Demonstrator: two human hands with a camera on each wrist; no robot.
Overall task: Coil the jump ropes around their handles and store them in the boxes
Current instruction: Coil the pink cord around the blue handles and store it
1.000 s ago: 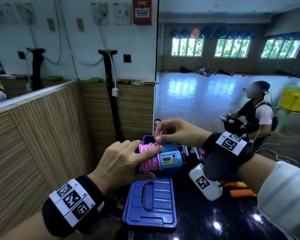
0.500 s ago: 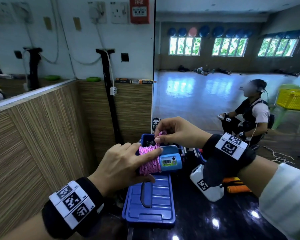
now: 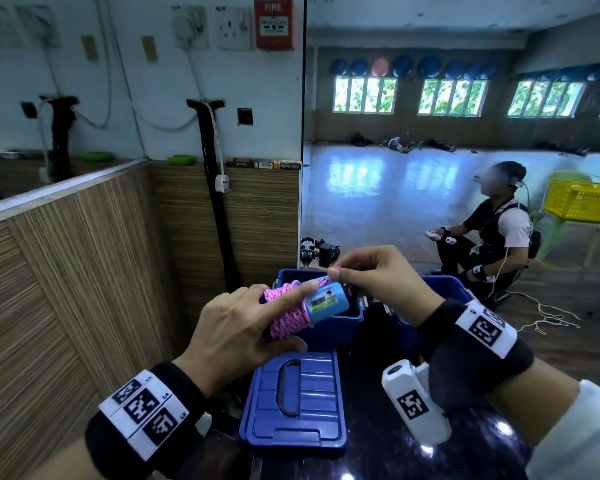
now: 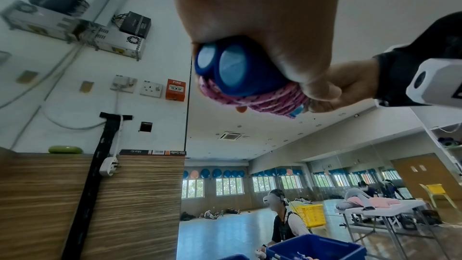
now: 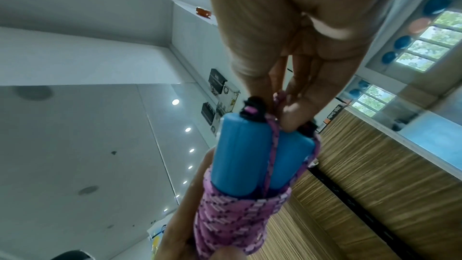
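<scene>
Since the earlier frame the bundle has tilted, its counter end now raised. The left hand [image 3: 236,327] grips the pink rope [image 3: 288,315] coiled round the blue handles [image 3: 326,301], above the open blue box [image 3: 347,322]. The right hand [image 3: 381,275] pinches the rope's end at the handles' top, just past the left fingertips.

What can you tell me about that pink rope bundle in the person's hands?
The jump rope is a pink braided cord with dark flecks, coiled tightly round two light-blue plastic handles lying side by side; one carries a small counter display. The left hand grips the coil, while the right hand pinches the cord at the handles' end. It is held tilted above an open blue box.
</scene>
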